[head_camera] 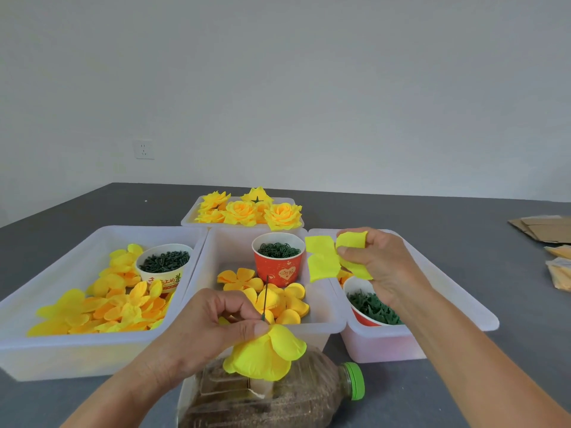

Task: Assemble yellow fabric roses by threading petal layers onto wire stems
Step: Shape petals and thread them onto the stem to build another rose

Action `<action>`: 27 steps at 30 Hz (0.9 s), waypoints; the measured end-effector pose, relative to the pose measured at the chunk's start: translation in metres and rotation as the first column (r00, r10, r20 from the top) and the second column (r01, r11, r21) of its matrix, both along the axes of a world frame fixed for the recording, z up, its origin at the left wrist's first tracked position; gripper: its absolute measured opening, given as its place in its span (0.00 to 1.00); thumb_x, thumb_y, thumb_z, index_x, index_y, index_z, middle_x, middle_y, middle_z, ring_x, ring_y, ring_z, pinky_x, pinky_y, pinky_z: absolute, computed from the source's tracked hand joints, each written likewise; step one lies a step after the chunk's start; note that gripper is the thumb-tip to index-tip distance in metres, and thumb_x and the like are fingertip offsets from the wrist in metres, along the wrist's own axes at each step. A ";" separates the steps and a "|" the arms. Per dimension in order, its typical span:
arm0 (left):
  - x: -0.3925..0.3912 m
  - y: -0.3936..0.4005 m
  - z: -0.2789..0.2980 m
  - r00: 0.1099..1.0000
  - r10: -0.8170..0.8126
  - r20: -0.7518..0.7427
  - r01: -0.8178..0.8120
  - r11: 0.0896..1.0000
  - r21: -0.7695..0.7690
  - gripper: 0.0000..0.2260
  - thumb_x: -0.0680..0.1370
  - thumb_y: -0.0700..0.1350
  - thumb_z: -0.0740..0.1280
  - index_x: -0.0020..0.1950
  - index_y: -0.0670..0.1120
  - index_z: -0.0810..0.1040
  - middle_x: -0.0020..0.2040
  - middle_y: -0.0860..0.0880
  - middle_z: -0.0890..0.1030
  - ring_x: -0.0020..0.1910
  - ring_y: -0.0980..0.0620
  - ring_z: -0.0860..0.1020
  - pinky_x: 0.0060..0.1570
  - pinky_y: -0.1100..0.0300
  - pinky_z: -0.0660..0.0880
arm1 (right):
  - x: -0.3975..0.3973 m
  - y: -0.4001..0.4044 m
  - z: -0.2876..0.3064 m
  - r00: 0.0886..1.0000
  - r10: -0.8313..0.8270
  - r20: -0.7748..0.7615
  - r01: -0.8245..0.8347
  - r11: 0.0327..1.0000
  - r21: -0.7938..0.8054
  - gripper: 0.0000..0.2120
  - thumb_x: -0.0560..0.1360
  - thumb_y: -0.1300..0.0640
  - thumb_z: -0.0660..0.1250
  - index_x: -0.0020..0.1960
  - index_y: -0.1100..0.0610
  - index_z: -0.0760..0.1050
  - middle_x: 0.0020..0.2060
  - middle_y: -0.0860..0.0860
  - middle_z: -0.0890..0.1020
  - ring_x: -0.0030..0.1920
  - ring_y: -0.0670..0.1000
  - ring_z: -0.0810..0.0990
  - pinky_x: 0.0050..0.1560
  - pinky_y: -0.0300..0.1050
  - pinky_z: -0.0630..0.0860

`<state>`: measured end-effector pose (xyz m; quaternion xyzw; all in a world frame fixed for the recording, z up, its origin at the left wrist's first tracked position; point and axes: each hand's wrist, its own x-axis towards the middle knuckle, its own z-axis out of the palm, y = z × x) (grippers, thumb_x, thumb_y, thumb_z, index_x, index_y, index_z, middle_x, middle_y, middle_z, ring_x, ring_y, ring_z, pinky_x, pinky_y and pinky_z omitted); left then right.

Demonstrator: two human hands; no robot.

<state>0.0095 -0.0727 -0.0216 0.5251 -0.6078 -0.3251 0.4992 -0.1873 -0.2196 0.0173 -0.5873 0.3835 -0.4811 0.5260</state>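
Observation:
My left hand (213, 322) pinches a half-built yellow rose (268, 353) upside down, with its dark wire stem (265, 299) pointing up above the fingers. My right hand (380, 261) holds a flat yellow petal layer (324, 257) in the air over the right bin, up and to the right of the stem tip. The petals hang spread out from my fingers. Loose petal layers (123, 304) lie in the left bin, and smaller ones (278, 301) in the middle bin.
Three white bins (92, 356) stand side by side, a fourth (241, 211) behind holds finished roses. Paper cups hold green parts: one left (163, 264), one red in the middle (278, 257), one right (370, 304). A plastic bottle (278, 393) lies near me. Cardboard (543, 228) lies far right.

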 end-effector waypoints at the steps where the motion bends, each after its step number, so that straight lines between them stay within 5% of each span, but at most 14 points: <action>1: 0.000 0.000 0.000 1.000 0.004 0.002 -0.004 1.000 0.000 0.06 0.65 0.44 0.73 0.34 0.41 0.82 0.34 0.48 0.81 0.35 0.55 0.77 0.38 0.66 0.72 | 0.001 0.005 0.000 1.000 0.003 -0.015 -0.004 0.999 -0.046 0.12 0.69 0.72 0.69 0.41 0.55 0.79 0.34 0.53 0.81 0.33 0.50 0.79 0.35 0.42 0.78; 8: -0.001 0.000 0.000 1.000 0.014 0.003 -0.014 1.000 0.006 0.07 0.65 0.44 0.73 0.34 0.40 0.81 0.32 0.51 0.80 0.34 0.59 0.75 0.39 0.66 0.71 | 0.017 0.028 -0.001 0.971 -0.090 -0.223 -0.016 0.900 -0.435 0.14 0.74 0.65 0.67 0.38 0.47 0.76 0.33 0.54 0.78 0.30 0.52 0.74 0.27 0.43 0.73; 15: -0.001 0.002 0.001 1.000 0.028 -0.001 -0.028 0.999 0.039 0.03 0.69 0.38 0.73 0.37 0.39 0.81 0.35 0.45 0.80 0.36 0.54 0.75 0.41 0.61 0.72 | 0.039 0.044 -0.008 0.980 0.090 -0.178 -0.138 0.951 -0.277 0.13 0.72 0.71 0.67 0.40 0.53 0.78 0.38 0.63 0.78 0.32 0.56 0.76 0.34 0.47 0.77; 18: -0.002 0.002 0.001 1.000 0.027 -0.014 -0.026 0.999 0.045 0.03 0.70 0.36 0.73 0.36 0.40 0.81 0.34 0.48 0.80 0.36 0.54 0.76 0.40 0.63 0.73 | 0.043 0.053 -0.009 0.976 0.178 -0.123 -0.199 0.962 -0.186 0.15 0.69 0.73 0.70 0.40 0.52 0.79 0.33 0.54 0.79 0.29 0.47 0.79 0.31 0.40 0.78; 27: 0.000 0.000 -0.004 0.999 0.029 -0.036 -0.028 0.999 0.042 0.05 0.69 0.37 0.73 0.35 0.45 0.82 0.33 0.53 0.81 0.36 0.57 0.77 0.41 0.64 0.75 | 0.042 0.057 -0.008 0.993 0.038 -0.114 -0.066 0.966 -0.251 0.16 0.64 0.69 0.76 0.41 0.51 0.76 0.38 0.50 0.84 0.39 0.51 0.83 0.41 0.47 0.80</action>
